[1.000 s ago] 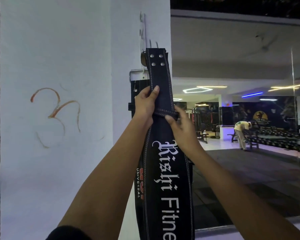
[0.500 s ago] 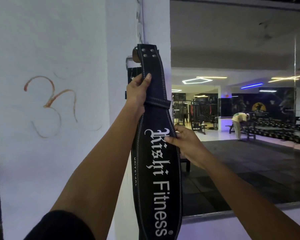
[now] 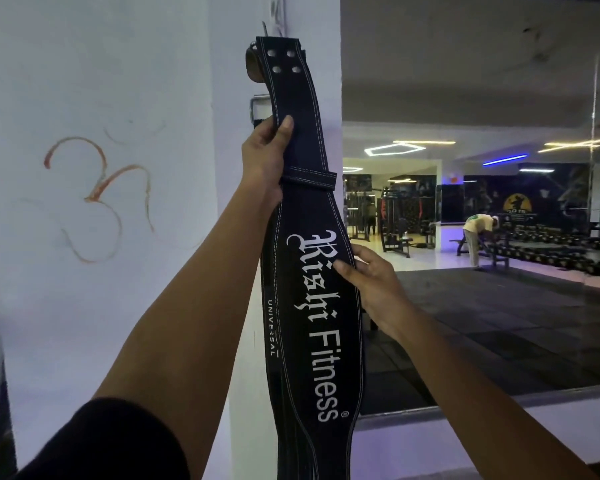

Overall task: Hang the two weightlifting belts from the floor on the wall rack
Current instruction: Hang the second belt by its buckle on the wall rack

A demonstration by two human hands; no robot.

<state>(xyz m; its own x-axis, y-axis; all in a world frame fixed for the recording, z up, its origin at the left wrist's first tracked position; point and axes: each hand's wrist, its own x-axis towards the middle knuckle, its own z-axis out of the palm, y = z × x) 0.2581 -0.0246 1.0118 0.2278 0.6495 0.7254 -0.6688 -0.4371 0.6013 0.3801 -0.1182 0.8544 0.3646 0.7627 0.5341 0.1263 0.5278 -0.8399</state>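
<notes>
- White wall [image 3: 84, 81] on the left with an orange scrawl [image 3: 97, 199]; not relevant to the task.
- Left hand [image 3: 265, 161] is up high, clamped on the narrow upper strap of the black belt [image 3: 312, 306], thumb across its face, just below the holes.
- The belt's long axis is near vertical against the pillar corner, holed end at the top, wide lettered section hanging down past both wrists.
- Wall rack hook [image 3: 265, 29] barely shows just above the belt's top end. Can't tell whether the belt is hooked on yet.
- A buckle [image 3: 257, 109] and an "UNIVERSAL" edge show behind it, probably the second belt, already up.
- Right hand [image 3: 371, 282] is lower, fingers closed on the right edge of the wide part, steadying it.
- Judgement: the hook lies straight up along the belt's axis, and the left hand is nearer, so it does the lift. The right only guides.
- Mirror [image 3: 482, 202] on the right shows the gym floor.
</notes>
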